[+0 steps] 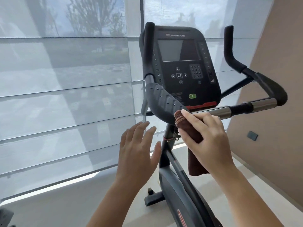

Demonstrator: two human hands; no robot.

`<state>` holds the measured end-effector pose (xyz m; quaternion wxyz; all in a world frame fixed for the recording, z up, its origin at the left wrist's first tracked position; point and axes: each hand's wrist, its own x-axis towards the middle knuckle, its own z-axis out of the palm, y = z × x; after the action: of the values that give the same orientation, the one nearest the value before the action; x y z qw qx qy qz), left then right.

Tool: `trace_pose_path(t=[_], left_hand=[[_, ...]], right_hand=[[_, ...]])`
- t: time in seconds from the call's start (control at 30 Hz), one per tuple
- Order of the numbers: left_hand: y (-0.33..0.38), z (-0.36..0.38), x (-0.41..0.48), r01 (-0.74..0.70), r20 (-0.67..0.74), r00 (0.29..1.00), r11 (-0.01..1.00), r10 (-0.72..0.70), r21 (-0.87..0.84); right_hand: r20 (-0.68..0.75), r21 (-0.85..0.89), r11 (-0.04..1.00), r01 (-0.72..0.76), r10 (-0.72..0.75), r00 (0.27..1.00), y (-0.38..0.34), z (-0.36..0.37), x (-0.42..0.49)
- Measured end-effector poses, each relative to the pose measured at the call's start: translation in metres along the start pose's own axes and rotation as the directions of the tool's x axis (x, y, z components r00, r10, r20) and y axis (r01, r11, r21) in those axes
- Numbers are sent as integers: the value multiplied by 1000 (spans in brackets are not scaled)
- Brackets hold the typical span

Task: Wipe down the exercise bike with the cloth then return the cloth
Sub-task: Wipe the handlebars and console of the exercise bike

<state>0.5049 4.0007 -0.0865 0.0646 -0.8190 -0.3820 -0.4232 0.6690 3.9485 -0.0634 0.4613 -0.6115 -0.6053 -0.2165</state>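
Observation:
The exercise bike (178, 190) stands in front of me, with a black console (178, 63) and dark handlebars. My right hand (208, 138) grips a folded dark brown cloth (186, 126) and presses its end against the near end of the left handlebar pad (164, 102), by the chrome bar (218, 111). A tail of the cloth hangs below my wrist. My left hand (137, 148) hovers with fingers spread and straight, just left of the bike's stem, touching nothing.
A large window with sheer blinds (65, 95) fills the left and back. A tan wall (278, 112) with a small dark switch plate (252, 135) rises on the right. The bike's front foot with a wheel (152, 197) rests on the pale floor.

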Motion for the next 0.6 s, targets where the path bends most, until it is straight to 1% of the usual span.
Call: trace_pose_path(t=[0.13, 0.2, 0.27, 0.37, 0.4, 0.5, 0.6], left_hand=[[-19, 19, 33, -57, -7, 998, 997, 56, -58], [-29, 26, 50, -92, -12, 996, 993, 91, -72], [-38, 32, 67, -139, -29, 990, 987, 137, -85], [-53, 40, 86, -205, -9, 979, 972, 205, -113], [-57, 43, 91, -220, 7, 975, 967, 222, -128], [-69, 51, 101, -244, 30, 966, 948, 255, -205], [-75, 58, 106, -239, 6, 968, 926, 252, -293]], right_hand=[[-45, -77, 997, 13, -16, 999, 11, 14, 20], [-42, -80, 997, -17, 14, 999, 13, 20, 31], [-10, -78, 996, -40, 40, 999, 10, 31, 47], [68, -161, 987, -26, 38, 997, 6, 49, 68], [101, -164, 986, -35, 52, 993, 5, 53, 76], [252, -95, 991, -90, 112, 961, 8, 59, 107], [398, -10, 994, -112, 106, 911, 14, 59, 125]])
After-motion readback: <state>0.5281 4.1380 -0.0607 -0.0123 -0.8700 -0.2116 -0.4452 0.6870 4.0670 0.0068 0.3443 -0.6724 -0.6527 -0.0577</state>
